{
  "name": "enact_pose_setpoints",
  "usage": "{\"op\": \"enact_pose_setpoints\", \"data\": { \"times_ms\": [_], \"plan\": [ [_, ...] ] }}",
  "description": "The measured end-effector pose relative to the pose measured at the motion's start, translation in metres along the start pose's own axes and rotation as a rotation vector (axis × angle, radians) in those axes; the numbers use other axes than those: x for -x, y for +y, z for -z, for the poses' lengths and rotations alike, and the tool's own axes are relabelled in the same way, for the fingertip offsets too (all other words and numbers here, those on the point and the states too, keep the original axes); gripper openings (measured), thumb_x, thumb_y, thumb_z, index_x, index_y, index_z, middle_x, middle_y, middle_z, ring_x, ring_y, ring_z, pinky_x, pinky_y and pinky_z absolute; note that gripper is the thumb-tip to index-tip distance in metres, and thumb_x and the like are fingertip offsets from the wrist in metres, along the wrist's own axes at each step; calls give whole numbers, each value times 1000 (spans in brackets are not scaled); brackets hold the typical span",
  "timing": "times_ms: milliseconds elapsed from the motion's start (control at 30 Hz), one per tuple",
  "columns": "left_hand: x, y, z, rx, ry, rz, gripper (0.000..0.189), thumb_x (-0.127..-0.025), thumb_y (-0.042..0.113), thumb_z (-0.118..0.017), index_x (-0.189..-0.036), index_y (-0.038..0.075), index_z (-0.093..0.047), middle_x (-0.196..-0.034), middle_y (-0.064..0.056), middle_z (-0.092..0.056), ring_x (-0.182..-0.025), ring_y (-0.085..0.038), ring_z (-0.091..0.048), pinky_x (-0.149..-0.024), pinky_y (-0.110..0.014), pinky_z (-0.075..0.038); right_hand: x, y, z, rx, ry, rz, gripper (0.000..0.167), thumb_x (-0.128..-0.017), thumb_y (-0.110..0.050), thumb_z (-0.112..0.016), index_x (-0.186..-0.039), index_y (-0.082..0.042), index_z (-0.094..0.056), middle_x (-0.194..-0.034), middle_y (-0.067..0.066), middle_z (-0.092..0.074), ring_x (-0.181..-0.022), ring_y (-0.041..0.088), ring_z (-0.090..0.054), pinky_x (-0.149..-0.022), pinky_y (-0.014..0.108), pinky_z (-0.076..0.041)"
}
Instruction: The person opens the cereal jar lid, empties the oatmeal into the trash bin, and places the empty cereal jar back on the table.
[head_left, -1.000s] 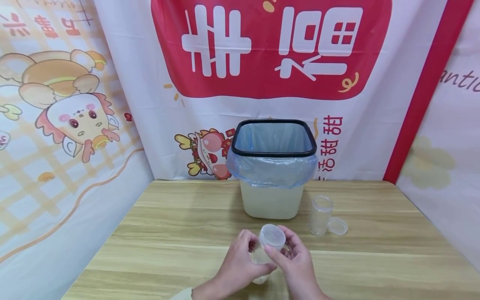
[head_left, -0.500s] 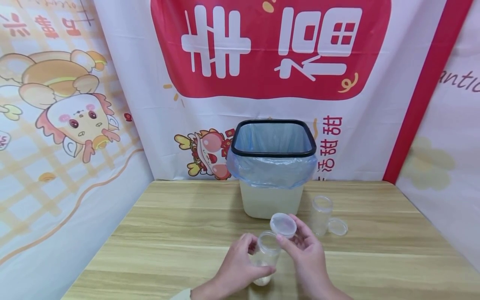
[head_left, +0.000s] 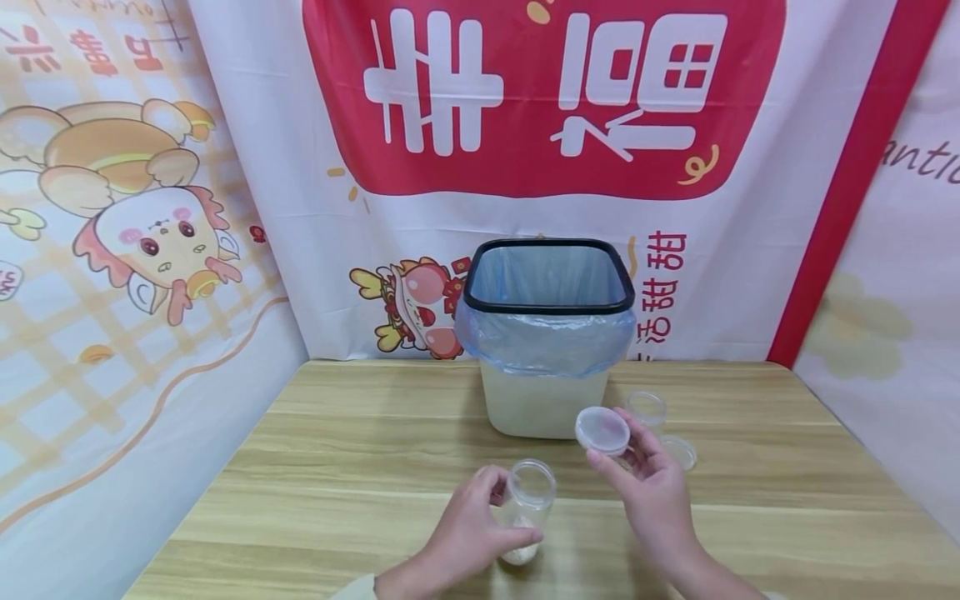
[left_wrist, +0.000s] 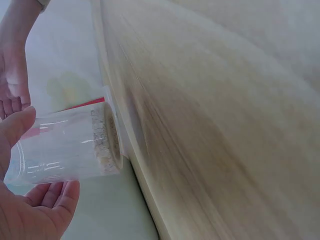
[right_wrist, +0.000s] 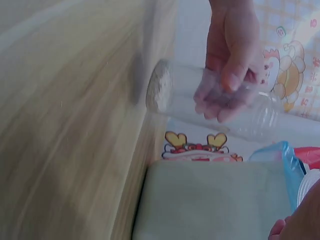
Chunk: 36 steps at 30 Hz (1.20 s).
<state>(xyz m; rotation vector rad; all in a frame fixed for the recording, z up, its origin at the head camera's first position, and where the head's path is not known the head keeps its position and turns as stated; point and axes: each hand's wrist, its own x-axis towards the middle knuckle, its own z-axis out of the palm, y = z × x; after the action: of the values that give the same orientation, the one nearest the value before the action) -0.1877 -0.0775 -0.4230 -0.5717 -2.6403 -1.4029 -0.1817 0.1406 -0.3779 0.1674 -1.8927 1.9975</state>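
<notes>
My left hand (head_left: 468, 525) grips a clear plastic jar (head_left: 534, 492) round its side, thumb on the near face. The jar stands upright and uncapped, its base down at the wooden table. White, crumbly material (right_wrist: 161, 90) covers its bottom, as the right wrist view shows. To the right and a little higher, my right hand (head_left: 658, 496) pinches a round, translucent lid (head_left: 602, 429) by its edge, apart from the jar. In the left wrist view, the jar (left_wrist: 60, 145) appears sideways with my fingers on both sides of it.
A pale bin (head_left: 543, 400) with a black rim and bluish liner stands at the back of the table (head_left: 360, 467). Partly behind my right hand are a second clear jar (head_left: 647, 407) and its loose lid (head_left: 681, 452). Printed cloths hang around the table.
The lid has come off the jar; my right hand has carried it up and to the right. My left hand has kept hold of the jar in nearly the same place.
</notes>
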Motion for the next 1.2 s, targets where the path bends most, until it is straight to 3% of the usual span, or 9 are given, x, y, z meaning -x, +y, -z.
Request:
{"op": "enact_pose_setpoints", "data": {
  "times_ms": [133,367,667,867,1000,1200],
  "plan": [
    [0,-1,1,-11,-2,6,48,-67,32,-89,-101,18,-59,-94,12,-55,-92,-15,-58,-82,-29,-52,-8,-1,11,80,4,41,57,-79,7,-76,-131,2,-55,-112,-6,-64,-99,9,-59,-86,15,-48],
    [0,-3,3,-4,-2,-8,48,-66,30,-90,-100,15,-59,-95,9,-57,-93,-14,-59,-83,-28,-52,-17,-2,29,186,-17,24,57,-82,-3,-77,-134,1,-54,-114,-8,-61,-96,7,-58,-78,17,-53],
    [-1,-7,4,51,-10,16,53,-66,28,-90,-105,9,-60,-102,2,-61,-98,-21,-62,-87,-29,-53,-22,-2,44,321,-109,-5,57,-82,-14,-79,-132,-1,-55,-118,11,-60,-95,10,-59,-73,22,-55],
    [-2,-9,3,71,-12,29,52,-65,24,-90,-105,8,-60,-102,0,-61,-101,-24,-62,-89,-28,-52,-26,-5,51,432,-157,-9,59,-81,-21,-81,-131,-3,-56,-115,15,-61,-96,23,-57,-69,25,-55],
    [-2,-10,3,84,-10,28,54,-65,21,-90,-107,5,-60,-107,-3,-62,-104,-26,-62,-90,-27,-51,-29,-5,56,514,-179,25,60,-80,-24,-82,-130,-3,-57,-115,14,-62,-98,27,-56,-70,24,-53],
    [-3,-13,2,120,-16,49,55,-64,16,-89,-109,1,-60,-111,-7,-62,-107,-29,-61,-90,-25,-50,-33,0,62,624,-198,141,56,-76,-21,-85,-124,-1,-62,-109,9,-65,-92,20,-56,-73,23,-50]
  ]
}}
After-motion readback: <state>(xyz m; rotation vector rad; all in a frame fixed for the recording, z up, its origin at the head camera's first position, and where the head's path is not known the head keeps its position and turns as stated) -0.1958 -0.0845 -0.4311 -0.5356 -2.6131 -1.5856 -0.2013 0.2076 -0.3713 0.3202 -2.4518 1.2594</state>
